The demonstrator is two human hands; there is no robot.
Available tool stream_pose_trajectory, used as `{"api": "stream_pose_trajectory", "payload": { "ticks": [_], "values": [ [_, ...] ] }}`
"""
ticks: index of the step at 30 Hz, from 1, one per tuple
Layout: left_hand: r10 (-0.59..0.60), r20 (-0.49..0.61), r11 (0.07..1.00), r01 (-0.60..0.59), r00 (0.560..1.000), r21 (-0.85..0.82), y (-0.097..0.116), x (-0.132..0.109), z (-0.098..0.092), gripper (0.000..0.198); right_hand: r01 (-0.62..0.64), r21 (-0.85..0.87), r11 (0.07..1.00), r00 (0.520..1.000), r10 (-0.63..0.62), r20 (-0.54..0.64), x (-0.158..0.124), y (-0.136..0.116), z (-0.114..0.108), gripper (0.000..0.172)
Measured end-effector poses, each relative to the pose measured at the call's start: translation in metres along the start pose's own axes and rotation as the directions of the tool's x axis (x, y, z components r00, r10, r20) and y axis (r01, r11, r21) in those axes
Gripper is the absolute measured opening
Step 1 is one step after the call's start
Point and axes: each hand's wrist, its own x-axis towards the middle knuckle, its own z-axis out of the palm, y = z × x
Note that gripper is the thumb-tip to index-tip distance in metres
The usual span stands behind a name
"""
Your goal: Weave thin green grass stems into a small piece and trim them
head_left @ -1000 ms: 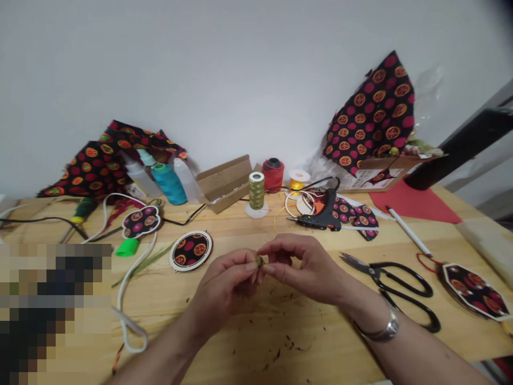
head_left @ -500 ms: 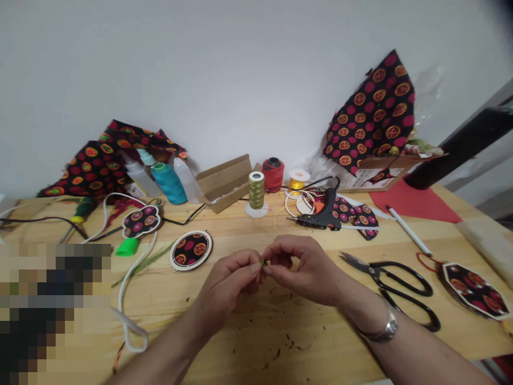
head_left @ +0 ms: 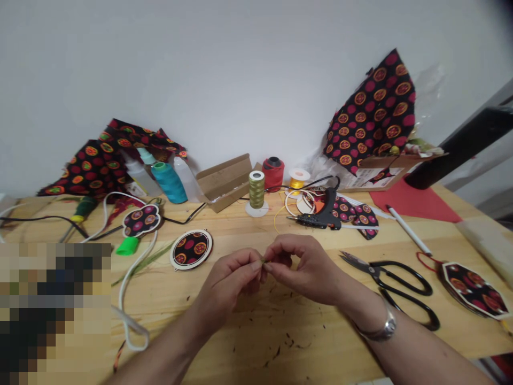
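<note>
My left hand [head_left: 236,275] and my right hand [head_left: 300,264] meet over the middle of the wooden table. Between their pinched fingertips is a small bit of green thread [head_left: 263,261], mostly hidden by the fingers. To the left of my left hand lies a round, white-rimmed piece [head_left: 191,249] with patterned fabric. Black-handled scissors [head_left: 374,270] rest to the right of my right hand. Beyond the hands stands a spool of olive-green thread [head_left: 256,192]. Dark scraps [head_left: 278,350] are scattered on the wood below the hands.
A black glue gun [head_left: 331,214] lies behind my right hand. A white cable [head_left: 127,299] loops at the left near green strands [head_left: 152,260]. At the right are a white pen [head_left: 409,230] and an octagonal fabric piece [head_left: 475,290]. Bottles, boxes and fabric line the wall.
The fingertips have shifted slightly around the green thread, and my right fingers are a little closer together. The things on the table have not moved.
</note>
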Motion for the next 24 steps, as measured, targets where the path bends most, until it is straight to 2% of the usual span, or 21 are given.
{"api": "stream_pose_trajectory", "payload": {
  "ticks": [17, 24],
  "values": [
    [-0.047, -0.022, 0.997, 0.045, 0.999, -0.069, 0.0036, -0.0019, 0.0011, 0.023, 0.03, -0.031, 0.999, 0.999, -0.031, -0.011, 0.0026, 0.0, -0.0066, 0.007],
    [-0.04, -0.03, 0.999, 0.04, 0.999, -0.021, 0.0028, -0.0008, -0.0004, 0.022, 0.022, -0.048, 0.999, 1.0, -0.021, 0.005, 0.0008, -0.0013, -0.0071, 0.011]
  ]
}}
